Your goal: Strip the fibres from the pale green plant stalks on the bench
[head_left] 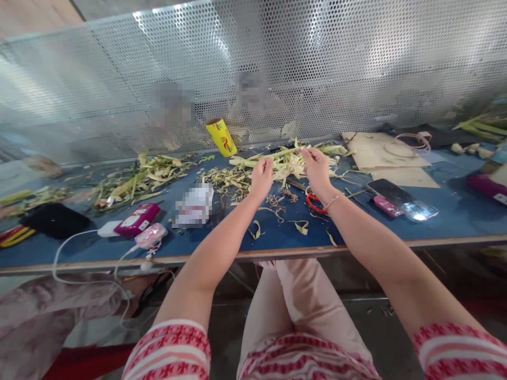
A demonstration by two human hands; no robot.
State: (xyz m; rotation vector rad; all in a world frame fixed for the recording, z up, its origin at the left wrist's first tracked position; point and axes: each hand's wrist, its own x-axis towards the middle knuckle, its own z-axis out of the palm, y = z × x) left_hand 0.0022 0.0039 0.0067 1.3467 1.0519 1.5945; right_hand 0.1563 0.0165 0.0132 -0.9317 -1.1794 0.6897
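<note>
Between my two hands stretches a thin pale green plant stalk (287,153), held just above the blue table. My left hand (262,177) pinches its left end with curled fingers. At the right end, the fingers of my right hand (317,168) are closed on it, and a thin bracelet circles that wrist. Beneath and behind both hands lies a heap of pale green and yellowish peelings (233,182). Beside my right wrist rests a red ring-like object (312,205), partly covered by the wrist. A few loose curled shreds (301,228) lie nearer the table's front edge.
A perforated metal panel (336,68) rises behind the blue table (222,240). A yellow tube (221,137) leans near it. Phone (402,199) and brown paper (368,150) lie right; purple device (138,219) and cables lie left. Another person's leg (59,311) shows at lower left.
</note>
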